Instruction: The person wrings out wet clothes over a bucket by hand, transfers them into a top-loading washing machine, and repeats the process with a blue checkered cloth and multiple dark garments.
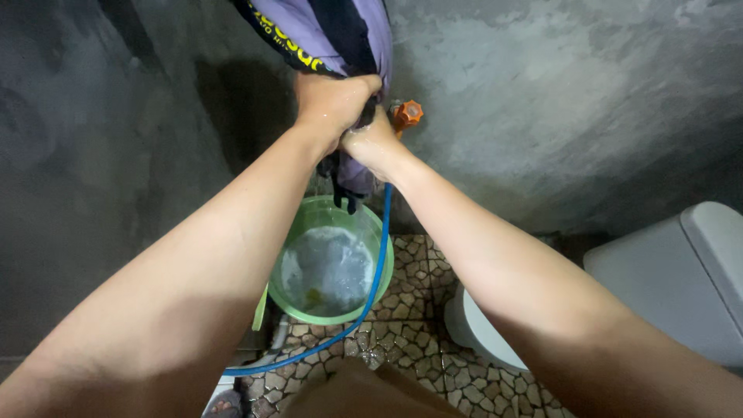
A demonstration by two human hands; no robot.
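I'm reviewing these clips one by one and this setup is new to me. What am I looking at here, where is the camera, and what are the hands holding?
There is one picture, from a camera worn on the person's head, looking down along both bare arms. The left hand and right hand grip a wet purple and dark garment, bunched tight between them. Below it a green bucket of soapy water stands on a pebble-tiled floor. A blue hose runs up to an orange tap on the grey wall. A white toilet stands at right.
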